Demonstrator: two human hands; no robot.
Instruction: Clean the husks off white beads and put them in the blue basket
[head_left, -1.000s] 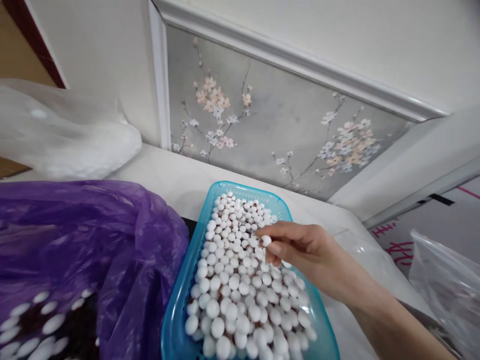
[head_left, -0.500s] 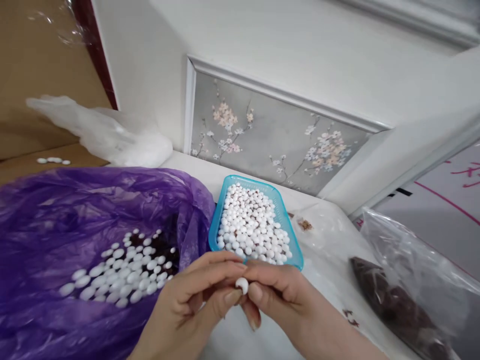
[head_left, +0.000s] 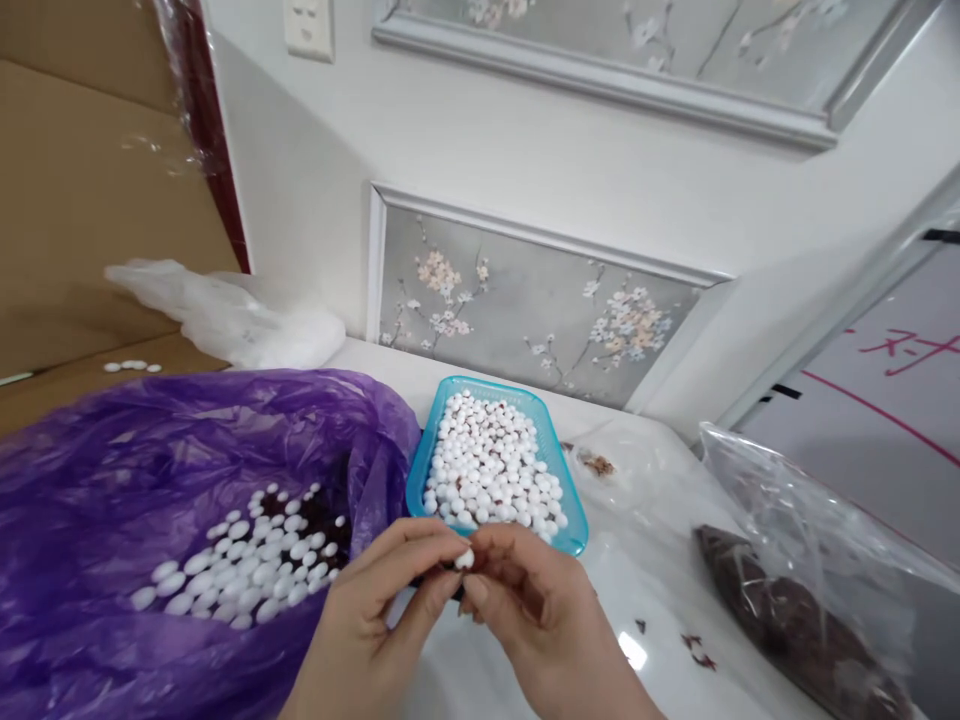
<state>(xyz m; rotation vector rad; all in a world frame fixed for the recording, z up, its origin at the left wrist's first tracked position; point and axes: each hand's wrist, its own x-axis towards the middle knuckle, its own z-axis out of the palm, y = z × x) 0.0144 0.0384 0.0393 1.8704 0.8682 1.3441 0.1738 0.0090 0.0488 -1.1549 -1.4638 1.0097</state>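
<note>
A small white ball (head_left: 464, 560) sits between the fingertips of both hands, partly covered. My left hand (head_left: 397, 590) pinches it from the left with thumb and forefinger. From the right, my right hand (head_left: 529, 600) meets it with curled fingers and thumb. Something thin and dark shows beside the ball, too hidden to name. Just beyond the fingers stands a blue plastic basket (head_left: 574, 530) filled with white balls (head_left: 491, 450) with dark red bits among them. To the left, an open purple plastic bag (head_left: 97, 470) contains white oval balls (head_left: 247, 565) and dark red pieces.
On the right lies a clear bag of dark brown-red material (head_left: 795, 610). Dark red scraps (head_left: 699, 652) lie on the white table (head_left: 480, 660). Behind are crumpled white plastic (head_left: 277, 330), cardboard (head_left: 90, 220) with several white pieces, and a wall with floral panels (head_left: 517, 300).
The camera view has tilted up, bringing a wall socket and an upper panel into view. The white ball has turned between the fingers, and its notched side no longer shows clearly.
</note>
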